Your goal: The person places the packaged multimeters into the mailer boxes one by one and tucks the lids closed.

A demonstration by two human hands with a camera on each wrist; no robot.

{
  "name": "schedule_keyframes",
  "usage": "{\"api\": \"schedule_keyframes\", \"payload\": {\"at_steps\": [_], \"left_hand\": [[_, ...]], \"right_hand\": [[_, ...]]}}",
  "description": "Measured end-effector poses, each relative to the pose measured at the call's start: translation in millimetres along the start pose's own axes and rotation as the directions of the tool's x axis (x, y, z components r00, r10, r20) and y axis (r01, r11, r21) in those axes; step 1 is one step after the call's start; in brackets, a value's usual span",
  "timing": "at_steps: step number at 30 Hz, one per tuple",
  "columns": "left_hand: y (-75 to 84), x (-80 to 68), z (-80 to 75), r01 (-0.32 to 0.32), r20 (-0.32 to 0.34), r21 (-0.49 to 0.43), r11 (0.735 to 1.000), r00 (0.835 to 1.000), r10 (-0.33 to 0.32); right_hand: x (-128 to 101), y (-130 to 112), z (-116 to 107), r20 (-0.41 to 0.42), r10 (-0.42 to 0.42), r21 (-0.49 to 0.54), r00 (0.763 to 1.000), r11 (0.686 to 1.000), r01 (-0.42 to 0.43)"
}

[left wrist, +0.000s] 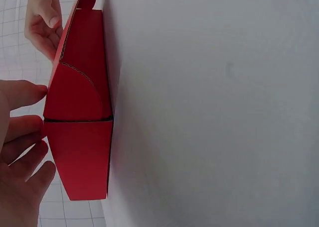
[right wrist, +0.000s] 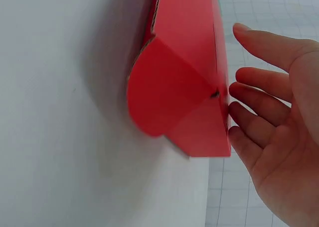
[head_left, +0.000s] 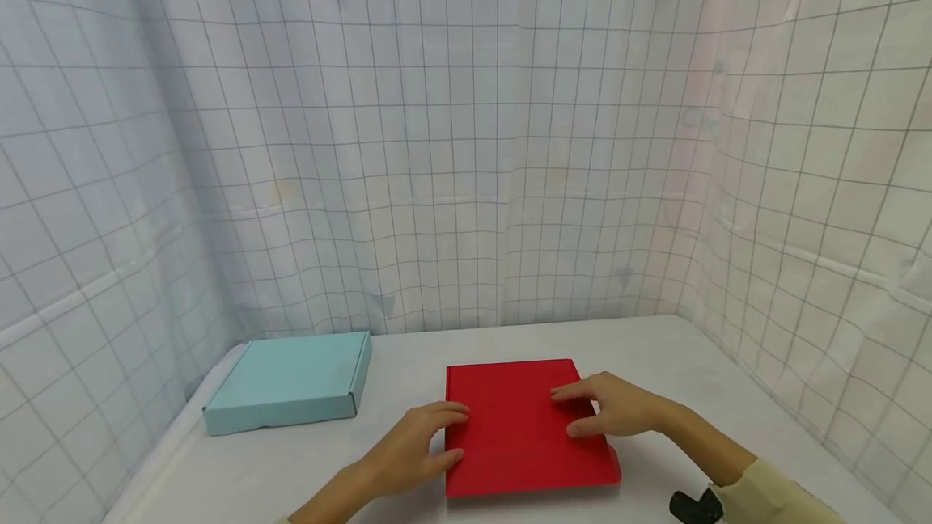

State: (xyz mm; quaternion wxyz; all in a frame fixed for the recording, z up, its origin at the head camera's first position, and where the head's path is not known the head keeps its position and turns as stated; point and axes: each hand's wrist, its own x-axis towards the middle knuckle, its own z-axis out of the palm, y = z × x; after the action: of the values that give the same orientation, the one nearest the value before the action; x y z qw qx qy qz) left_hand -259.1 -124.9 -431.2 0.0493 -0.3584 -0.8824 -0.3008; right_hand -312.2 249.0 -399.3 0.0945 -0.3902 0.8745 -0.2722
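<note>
A flat red cardboard box (head_left: 510, 435) lies on the table with its lid lowered over it, the near edge standing slightly raised. My left hand (head_left: 411, 451) is at the box's left edge, fingers loosely bent, fingertips right at the lid in the left wrist view. Over the lid's right side spreads my right hand (head_left: 619, 407), thumb apart from the fingers. The right wrist view shows a rounded red side flap (right wrist: 154, 87) sticking out past the box's wall. A curved flap (left wrist: 77, 92) shows along the left side too. Neither hand grips the box.
A closed light-blue cardboard box (head_left: 298, 374) lies at the table's back left. White grid-patterned curtains (head_left: 451, 136) enclose the white table (head_left: 408, 354) at the back and both sides. A black device (head_left: 695, 506) sits by the right sleeve.
</note>
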Motion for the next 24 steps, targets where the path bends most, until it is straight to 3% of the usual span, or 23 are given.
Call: {"api": "schedule_keyframes", "payload": {"at_steps": [5,15,24], "left_hand": [[-5.9,3.9,2.5,-0.047,0.031,0.018,0.999,0.998,0.047],[-10.1,6.3,4.5,-0.008,0.034,-0.068,0.998,0.999,0.01],[-7.0,7.8,1.5,0.019,0.047,-0.088,0.996,0.999,-0.015]], "right_hand": [[-18.6,6.1,-5.6,-0.051,0.038,0.041,0.998,0.999,-0.036],[-53.2,25.7,-1.6,-0.095,0.064,0.156,0.993,0.987,-0.048],[-66.1,36.8,11.5,-0.034,0.143,0.283,0.989,0.951,-0.127]]}}
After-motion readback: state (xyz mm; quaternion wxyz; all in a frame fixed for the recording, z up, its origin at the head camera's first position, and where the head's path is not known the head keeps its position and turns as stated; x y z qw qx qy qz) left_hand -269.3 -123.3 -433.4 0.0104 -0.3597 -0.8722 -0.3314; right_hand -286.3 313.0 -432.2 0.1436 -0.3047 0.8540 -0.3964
